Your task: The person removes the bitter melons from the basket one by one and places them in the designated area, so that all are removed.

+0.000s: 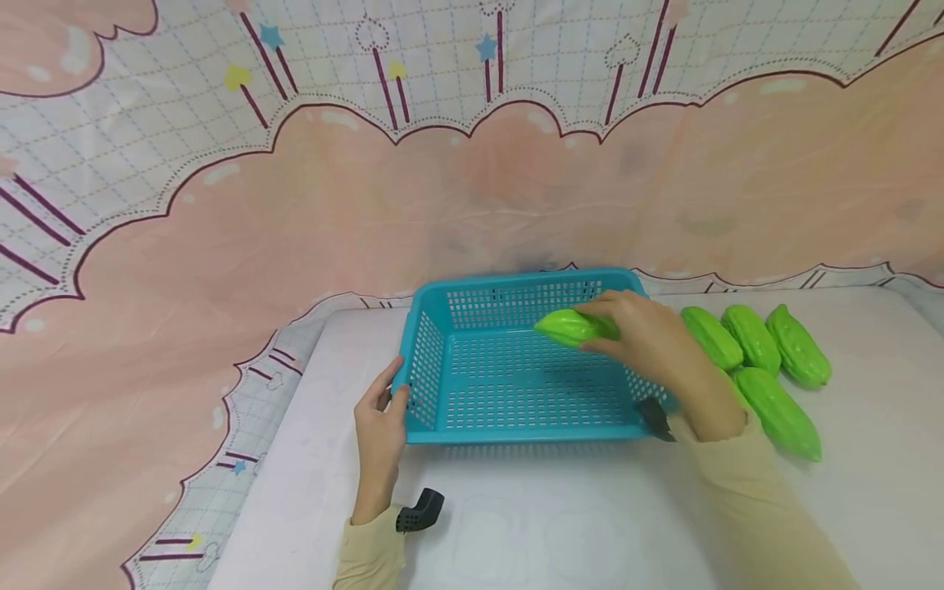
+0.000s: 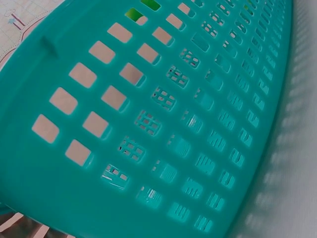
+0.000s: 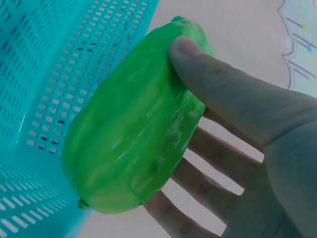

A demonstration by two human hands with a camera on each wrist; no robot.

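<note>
A shallow turquoise plastic basket (image 1: pixel 516 437) with perforated walls sits on the white table, its inner floor bare where it shows. My left hand (image 1: pixel 381 426) grips the basket's left rim; the left wrist view is mostly filled by the basket's wall (image 2: pixel 163 124). Over the basket's right part, my right hand (image 1: pixel 642 336) holds a glossy green papaya (image 1: pixel 571 327), ridged and elongated. Close up in the right wrist view, the thumb presses on the papaya (image 3: pixel 129 129) from above, with fingers beneath it.
Several more green papayas (image 1: pixel 782 414) lie on the table right of the basket, partly behind my right forearm. A patterned cloth (image 1: pixel 472 197) hangs along the table's back edge. Dark wrist devices (image 1: pixel 420 510) are worn on both arms.
</note>
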